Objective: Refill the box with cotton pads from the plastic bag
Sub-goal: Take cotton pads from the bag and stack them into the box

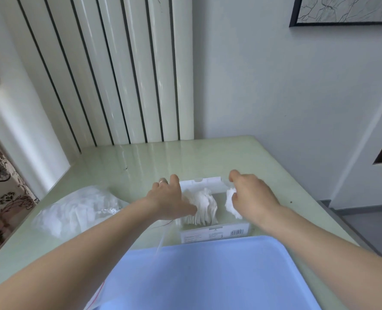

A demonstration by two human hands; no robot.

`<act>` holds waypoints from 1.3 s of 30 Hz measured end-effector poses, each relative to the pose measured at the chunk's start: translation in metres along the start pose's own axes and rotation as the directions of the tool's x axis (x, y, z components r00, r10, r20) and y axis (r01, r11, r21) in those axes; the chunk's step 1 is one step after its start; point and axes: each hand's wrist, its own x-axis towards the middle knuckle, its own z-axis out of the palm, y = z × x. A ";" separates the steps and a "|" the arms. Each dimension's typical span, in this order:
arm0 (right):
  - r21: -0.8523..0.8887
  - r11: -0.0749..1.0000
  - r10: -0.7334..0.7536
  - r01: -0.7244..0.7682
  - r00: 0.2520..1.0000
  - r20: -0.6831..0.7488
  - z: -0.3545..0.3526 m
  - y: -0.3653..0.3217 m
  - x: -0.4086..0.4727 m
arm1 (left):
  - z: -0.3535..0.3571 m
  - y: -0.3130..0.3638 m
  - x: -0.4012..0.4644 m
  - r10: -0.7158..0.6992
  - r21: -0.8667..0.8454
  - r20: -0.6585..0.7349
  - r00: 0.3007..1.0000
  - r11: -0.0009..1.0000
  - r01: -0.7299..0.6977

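My left hand (169, 201) lies over the left end of the clear box (214, 231), fingers fairly straight and spread, its grip loose and pressing against the fanned stack of cotton pads (202, 206) that stands on edge inside; my right hand (252, 198) is at the right end, fingers curled, its grip closed round a smaller clump of pads (230, 203) held just above or at the box's right side; I cannot tell whether that clump already touches the floor of the box. The box sits on the pale green bench (140, 162), long axis running left to right between my two hands, just beyond a blue tray (207, 276); the plastic bag (78, 209) with the remaining pads lies to the left, near my left forearm, so the left hand is the nearer for the next handful; the gap between stack and clump, I judge, is where the right hand's pads should go.
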 end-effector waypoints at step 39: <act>0.346 0.929 0.147 -0.131 0.989 -0.021 0.012 -0.042 -0.001 | -0.050 -0.043 -0.012 0.162 -0.038 -0.122 0.979 0.985 -0.167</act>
